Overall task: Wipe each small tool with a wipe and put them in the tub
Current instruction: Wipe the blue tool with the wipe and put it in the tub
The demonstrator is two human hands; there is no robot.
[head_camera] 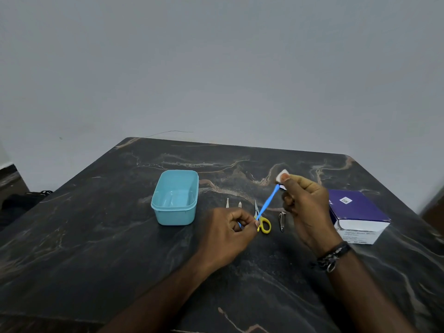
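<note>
The left hand [230, 230] was closed in a pinch on the lower end of a slim blue tool [266, 204], which slanted up and to the right above the table [96, 236]. What kind of tool it was could not be made out; its lower end was hidden inside the fingers. The right hand [305, 207] was raised just beside the tool's upper tip, its thumb and fingers gripping a small white wipe [281, 175] that stuck out above the thumbnail. Something small, white and dark blue showed at the tool's tip against the right palm, but it was too small to identify, and whether the tip touched the hand could not be told. A dark braided band [332, 257] circled the right wrist.

The tub [176, 212], light blue and rectangular, stood open on the dark marbled table to the left of the hands, with nothing visible inside it. Between the tub and the right hand lay a row of small tools: two pale slim pieces [227, 203] whose lower ends were hidden behind the left hand, yellow-handled scissors [263, 222] partly covered by the left fingers and crossed by the blue tool, and a metal nail clipper [282, 221] near the right wrist. At the right stood a purple and white box [358, 215], its near side partly behind the right hand and its printed label too blurred to read in full
</note>
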